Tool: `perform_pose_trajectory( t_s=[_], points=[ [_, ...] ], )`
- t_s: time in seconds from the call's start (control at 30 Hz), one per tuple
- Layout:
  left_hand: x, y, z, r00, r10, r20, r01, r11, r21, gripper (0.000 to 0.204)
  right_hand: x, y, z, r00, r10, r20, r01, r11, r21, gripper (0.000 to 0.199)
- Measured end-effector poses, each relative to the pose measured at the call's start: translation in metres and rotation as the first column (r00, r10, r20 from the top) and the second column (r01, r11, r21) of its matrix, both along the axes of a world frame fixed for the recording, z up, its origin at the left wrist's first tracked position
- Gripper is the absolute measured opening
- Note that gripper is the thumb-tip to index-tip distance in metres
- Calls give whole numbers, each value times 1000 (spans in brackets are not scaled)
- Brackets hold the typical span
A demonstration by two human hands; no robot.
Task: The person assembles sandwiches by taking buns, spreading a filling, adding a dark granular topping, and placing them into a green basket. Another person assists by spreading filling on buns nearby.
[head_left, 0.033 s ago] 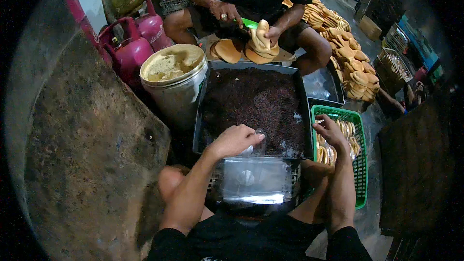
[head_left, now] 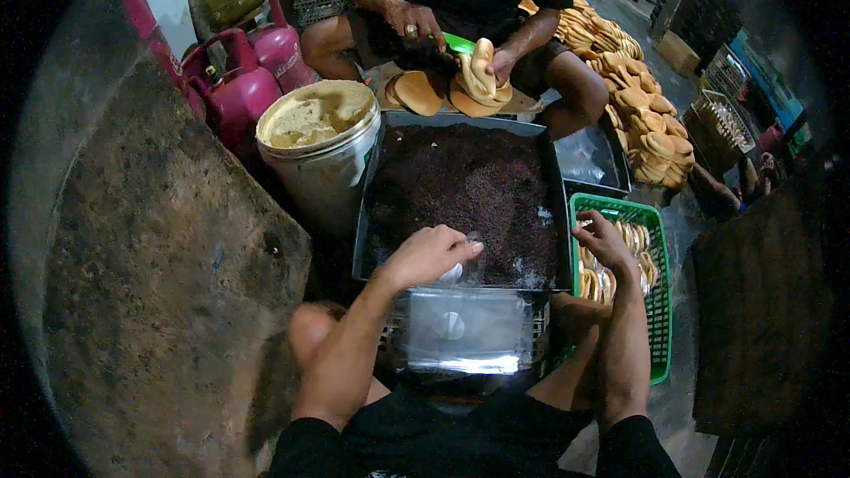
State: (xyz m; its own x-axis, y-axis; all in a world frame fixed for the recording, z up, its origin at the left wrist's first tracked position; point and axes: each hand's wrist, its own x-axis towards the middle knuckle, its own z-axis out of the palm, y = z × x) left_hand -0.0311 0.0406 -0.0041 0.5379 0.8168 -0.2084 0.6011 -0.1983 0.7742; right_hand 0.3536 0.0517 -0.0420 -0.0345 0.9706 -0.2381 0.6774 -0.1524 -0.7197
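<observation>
My left hand (head_left: pixel 431 254) rests on the near edge of a large dark tray (head_left: pixel 367 212) full of dark brown sprinkles (head_left: pixel 460 186). Its fingers pinch something small, clear and whitish, likely a plastic wrapper (head_left: pixel 457 273). My right hand (head_left: pixel 604 241) reaches into a green basket (head_left: pixel 660 301) of wrapped round pastries, fingers curled down on them; whether it grips one is hidden. A stack of clear plastic bags (head_left: pixel 460 332) lies in front of me, between my knees.
Across the tray another person sits, holding a folded pastry (head_left: pixel 481 71) over flat brown rounds. A white bucket of pale paste (head_left: pixel 317 115) stands left of the tray, with pink gas cylinders (head_left: pixel 239 88) behind it. Piled pastries (head_left: pixel 637 97) lie at the right and a rough slab (head_left: pixel 150 283) at the left.
</observation>
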Motion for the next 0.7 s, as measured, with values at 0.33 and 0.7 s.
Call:
perform_pose_trajectory(
  t_s=[0.33,0.7],
  points=[
    [-12,7,-1,978,88,191,-107,990,91,50,-4,11,3,999,36,30,-37,998,45,52],
    [-6,8,-2,982,102,159,-104,995,-1,49,-4,7,8,1000,12,10,-13,998,61,51]
  ],
)
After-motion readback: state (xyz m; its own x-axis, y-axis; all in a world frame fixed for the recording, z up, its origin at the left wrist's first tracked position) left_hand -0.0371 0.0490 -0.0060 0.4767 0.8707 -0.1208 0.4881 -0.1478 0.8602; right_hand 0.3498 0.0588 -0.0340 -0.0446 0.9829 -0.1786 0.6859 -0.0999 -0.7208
